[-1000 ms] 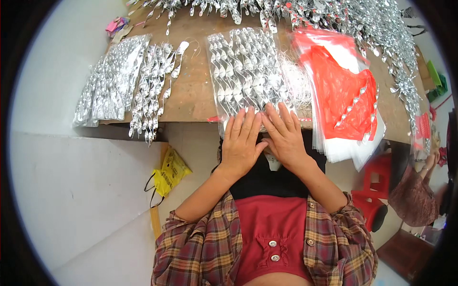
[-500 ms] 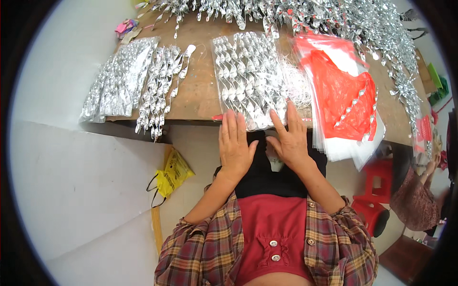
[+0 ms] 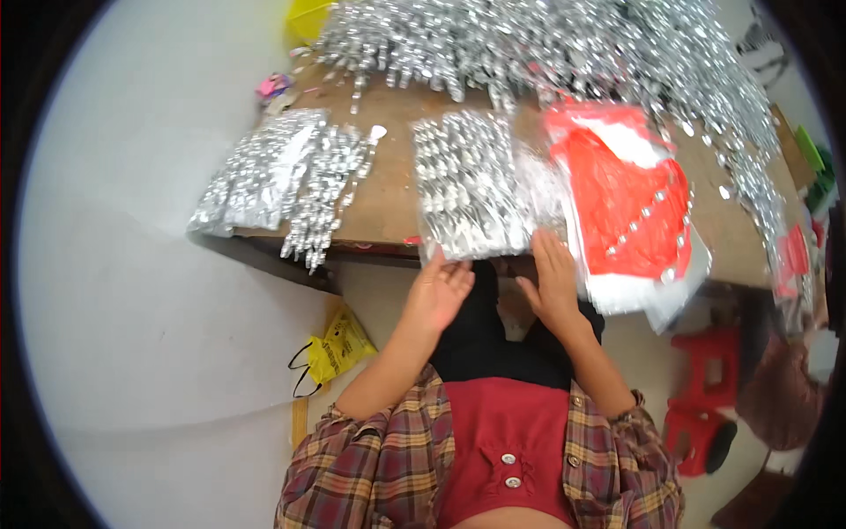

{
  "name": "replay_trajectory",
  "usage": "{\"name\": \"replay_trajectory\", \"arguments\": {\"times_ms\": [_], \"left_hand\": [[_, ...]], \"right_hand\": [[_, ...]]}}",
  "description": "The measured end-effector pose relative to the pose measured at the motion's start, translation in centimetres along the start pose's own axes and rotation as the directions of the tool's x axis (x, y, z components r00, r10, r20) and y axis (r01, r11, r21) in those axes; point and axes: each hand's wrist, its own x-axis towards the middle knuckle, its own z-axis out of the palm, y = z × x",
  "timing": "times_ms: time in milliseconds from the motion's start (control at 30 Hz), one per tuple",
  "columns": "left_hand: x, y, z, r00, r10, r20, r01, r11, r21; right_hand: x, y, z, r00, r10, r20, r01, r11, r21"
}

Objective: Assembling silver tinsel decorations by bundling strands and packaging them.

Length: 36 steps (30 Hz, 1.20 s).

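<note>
Printing shows dark on the yellow bag (image 3: 339, 350) at lower left of my head view, too small and soft for me to read.

In that same view I have the packet (image 3: 471, 189), clear film over rows of twisted silver strands, flat on the worktop (image 3: 388, 198) with its near end at the front edge. Both hands are at that near end, one by each corner. The left hand (image 3: 441, 295) is at the near left corner, its thumb up by the film; I cannot tell whether it pinches the edge or only touches it. The right hand (image 3: 557, 282) is at the near right corner, open, fingers stretched forward side by side, thumb spread away from them toward the left. I can't make out whether its fingertips press on the film.

The left hand is turned partly palm inward with loosely bent fingers. Both forearms rise from plaid sleeves (image 3: 370, 467) and reach forward, the hands apart.

Left of the packet I see loose strands (image 3: 322, 203), then bagged strands (image 3: 264, 167). Close on its right lies a red bag (image 3: 621, 212) over clear bags (image 3: 626, 295). A silver heap (image 3: 546, 44) covers the far side.
</note>
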Motion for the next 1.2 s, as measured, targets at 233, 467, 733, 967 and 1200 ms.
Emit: {"name": "replay_trajectory", "arguments": {"times_ms": [233,467,733,967,1200], "left_hand": [[2.4,-2.5,1.4,0.994,0.006,-0.112,0.004,0.996,0.090],[-1.7,1.9,5.6,0.931,0.366,0.016,-0.349,0.873,0.339],[-4.8,12.3,5.2,0.797,0.596,0.095,-0.585,0.725,0.363],[-5.8,24.0,1.5,0.584,0.809,0.073,-0.793,0.549,0.263],[-1.8,36.9,-4.3,0.442,0.891,-0.105,-0.857,0.454,0.244]], "right_hand": [[-0.9,0.3,-1.0,1.000,-0.013,-0.008,0.014,0.993,0.115],[-0.7,0.4,-1.7,0.996,0.059,-0.064,-0.038,0.955,0.294],[-0.6,0.2,-1.8,0.995,0.091,-0.043,-0.074,0.952,0.297],[-0.2,-0.5,-1.7,0.993,0.116,-0.015,-0.108,0.962,0.251],[0.2,-1.1,-1.8,0.988,0.156,0.019,-0.157,0.964,0.215]]}}
